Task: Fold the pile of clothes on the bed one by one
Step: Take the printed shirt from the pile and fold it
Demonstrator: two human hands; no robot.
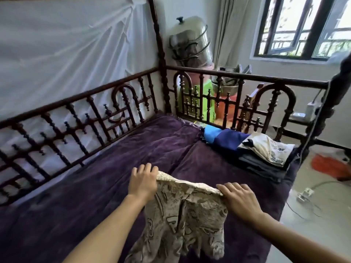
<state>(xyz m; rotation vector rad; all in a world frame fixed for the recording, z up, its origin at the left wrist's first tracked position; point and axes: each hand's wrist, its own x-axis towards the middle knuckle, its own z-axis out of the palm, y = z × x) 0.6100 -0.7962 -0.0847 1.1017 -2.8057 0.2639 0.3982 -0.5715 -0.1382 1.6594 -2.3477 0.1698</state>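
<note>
Both grips clamped on the patterned garment: my left hand pinches its top edge at 10 o'clock, my right hand at 2 o'clock. The cloth hangs bunched over the purple bed cover, low centre. Risk: laid down like this, the slack lower part likely creases under. Folded stack at 2 o'clock, well apart.

No readable text; print on the patterned garment is illegible.
</note>
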